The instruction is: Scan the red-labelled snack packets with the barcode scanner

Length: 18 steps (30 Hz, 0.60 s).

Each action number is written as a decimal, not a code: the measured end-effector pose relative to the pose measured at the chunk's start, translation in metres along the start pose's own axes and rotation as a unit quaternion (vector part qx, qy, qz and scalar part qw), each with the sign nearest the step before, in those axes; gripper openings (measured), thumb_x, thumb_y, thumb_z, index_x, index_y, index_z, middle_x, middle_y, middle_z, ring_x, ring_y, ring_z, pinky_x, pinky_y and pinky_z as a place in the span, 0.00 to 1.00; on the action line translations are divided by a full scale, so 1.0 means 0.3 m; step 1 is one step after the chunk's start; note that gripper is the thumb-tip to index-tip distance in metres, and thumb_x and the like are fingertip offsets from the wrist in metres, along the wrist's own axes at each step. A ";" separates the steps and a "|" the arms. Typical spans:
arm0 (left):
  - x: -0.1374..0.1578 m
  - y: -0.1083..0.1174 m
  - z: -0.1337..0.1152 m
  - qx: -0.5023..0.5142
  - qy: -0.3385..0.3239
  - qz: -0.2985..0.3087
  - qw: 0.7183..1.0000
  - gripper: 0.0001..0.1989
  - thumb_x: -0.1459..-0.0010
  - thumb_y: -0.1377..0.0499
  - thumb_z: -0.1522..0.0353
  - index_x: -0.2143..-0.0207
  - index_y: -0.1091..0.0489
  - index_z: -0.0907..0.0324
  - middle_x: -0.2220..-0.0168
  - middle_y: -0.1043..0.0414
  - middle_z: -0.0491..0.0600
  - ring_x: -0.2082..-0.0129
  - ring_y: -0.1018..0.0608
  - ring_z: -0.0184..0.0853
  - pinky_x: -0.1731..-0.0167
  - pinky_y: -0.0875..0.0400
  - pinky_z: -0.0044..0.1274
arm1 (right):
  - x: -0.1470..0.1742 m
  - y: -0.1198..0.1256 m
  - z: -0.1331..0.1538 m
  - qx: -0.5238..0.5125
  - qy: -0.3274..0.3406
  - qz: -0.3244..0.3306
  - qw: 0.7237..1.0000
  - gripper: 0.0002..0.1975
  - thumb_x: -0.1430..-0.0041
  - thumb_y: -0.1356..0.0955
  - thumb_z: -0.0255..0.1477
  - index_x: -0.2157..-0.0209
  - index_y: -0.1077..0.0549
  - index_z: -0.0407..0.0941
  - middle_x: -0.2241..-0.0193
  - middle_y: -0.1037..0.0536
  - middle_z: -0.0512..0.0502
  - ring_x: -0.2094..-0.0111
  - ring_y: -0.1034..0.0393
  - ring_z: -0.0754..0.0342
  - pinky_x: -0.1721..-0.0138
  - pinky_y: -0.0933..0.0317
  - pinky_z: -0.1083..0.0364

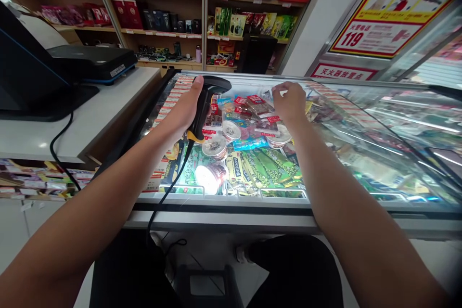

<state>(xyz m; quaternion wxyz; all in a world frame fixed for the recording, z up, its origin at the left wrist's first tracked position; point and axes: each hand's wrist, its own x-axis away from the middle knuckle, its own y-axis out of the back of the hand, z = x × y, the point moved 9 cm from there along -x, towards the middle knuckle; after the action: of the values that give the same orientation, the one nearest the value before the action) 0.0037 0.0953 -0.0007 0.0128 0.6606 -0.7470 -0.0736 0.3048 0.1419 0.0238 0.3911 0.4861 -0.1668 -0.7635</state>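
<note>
My left hand is wrapped round a black and yellow barcode scanner, whose black cable runs down over the front edge of a chest freezer. Above the freezer's right middle, my right hand has its fingers bent and pinched together; what they hold, if anything, is not clear. Near those fingertips lie red-labelled clear packs. Round lidded ice cream cups sit between the hands, close below the scanner. Green ice pop wrappers fill the front of the freezer.
A white counter on the left bears a black monitor and a flat black device. Shelves of boxes and bottles stand behind. Glass lids extend to the right. A dark stool is between my legs.
</note>
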 end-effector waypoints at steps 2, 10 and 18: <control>0.002 0.005 -0.007 0.000 -0.002 -0.004 1.000 0.41 0.39 0.61 0.34 0.59 0.26 0.57 0.78 0.28 0.50 0.82 0.26 0.33 0.82 0.34 0.23 | 0.034 -0.012 0.095 -0.047 -0.003 0.038 0.998 0.18 0.30 0.36 0.36 0.69 0.22 0.43 0.67 0.18 0.37 0.61 0.22 0.43 0.52 0.32 0.46; -0.026 0.055 0.029 -0.040 -0.014 -0.048 0.998 0.41 0.38 0.61 0.35 0.59 0.24 0.57 0.75 0.24 0.52 0.76 0.22 0.36 0.78 0.31 0.24 | 0.325 -0.264 0.317 -0.117 -0.080 0.429 0.892 0.32 0.34 0.36 0.58 0.78 0.29 0.46 0.82 0.24 0.40 0.84 0.34 0.52 0.79 0.38 0.51; -0.030 0.082 0.047 -0.064 -0.007 -0.069 0.996 0.38 0.38 0.57 0.37 0.56 0.24 0.57 0.74 0.23 0.53 0.71 0.20 0.39 0.75 0.30 0.26 | 0.280 -0.262 0.292 -0.263 -0.106 0.366 0.886 0.17 0.30 0.35 0.33 0.75 0.34 0.47 0.87 0.35 0.53 0.86 0.40 0.57 0.82 0.49 0.57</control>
<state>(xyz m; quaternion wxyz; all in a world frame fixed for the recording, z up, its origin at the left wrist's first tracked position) -0.0211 0.1083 -0.0107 0.0448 0.7076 -0.6936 -0.1272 0.1756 0.1173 -0.0362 0.7361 0.1861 -0.1659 -0.6292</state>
